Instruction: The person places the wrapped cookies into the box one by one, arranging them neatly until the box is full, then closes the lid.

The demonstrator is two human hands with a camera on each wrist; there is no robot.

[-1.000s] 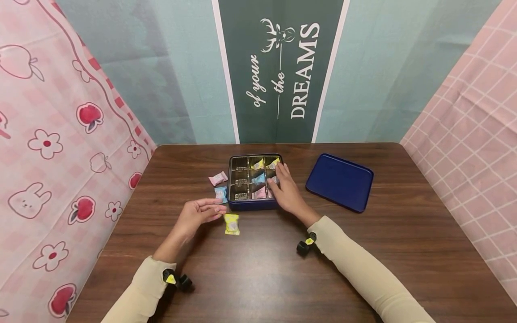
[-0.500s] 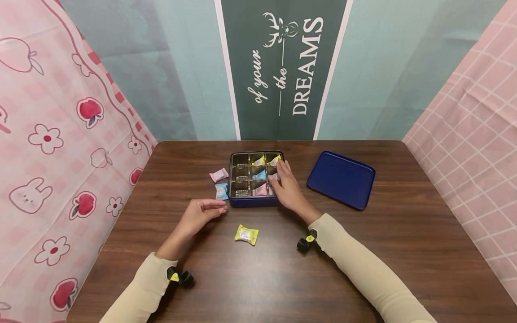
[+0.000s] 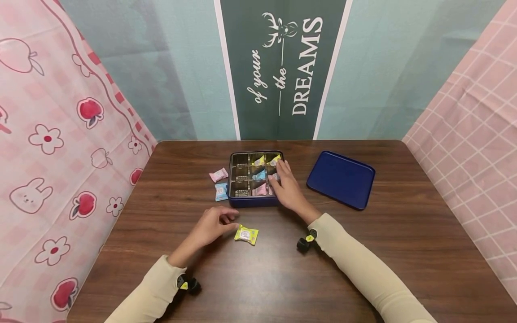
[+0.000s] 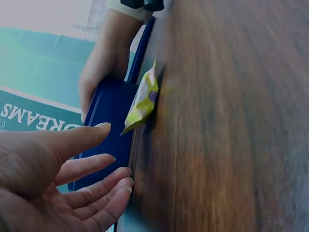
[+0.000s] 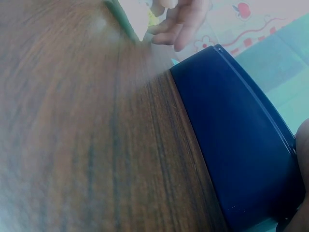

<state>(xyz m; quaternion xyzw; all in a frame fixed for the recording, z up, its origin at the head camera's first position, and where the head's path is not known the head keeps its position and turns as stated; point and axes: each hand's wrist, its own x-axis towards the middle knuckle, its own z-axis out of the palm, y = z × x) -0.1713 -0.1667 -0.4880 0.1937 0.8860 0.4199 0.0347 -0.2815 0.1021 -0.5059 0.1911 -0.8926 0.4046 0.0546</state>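
A yellow wrapped candy [image 3: 246, 234] lies on the table in front of the blue tin [image 3: 254, 202]. My left hand [image 3: 212, 226] is just left of this candy, thumb and fingers spread apart; in the left wrist view the hand [image 4: 63, 179] holds nothing, with the candy [image 4: 142, 99] beyond the thumb tip. My right hand [image 3: 288, 188] rests over the tin's right edge, fingers extended, partly hiding the right column. Inside, a black divided tray [image 3: 241, 172] has yellow, blue and pink candies in its middle and right columns. The tin's front wall [image 5: 236, 140] fills much of the right wrist view.
Left of the tin lie a pink candy [image 3: 218, 175] and a blue candy [image 3: 221, 191]. The blue lid [image 3: 341, 180] lies to the right of the tin. Printed cloths hang around the wooden table [image 3: 282, 278].
The yellow candy has shifted right and nearer to me, and turned. My left hand has moved right towards it, its thumb now apart from the fingers. The right hand stays on the tin.
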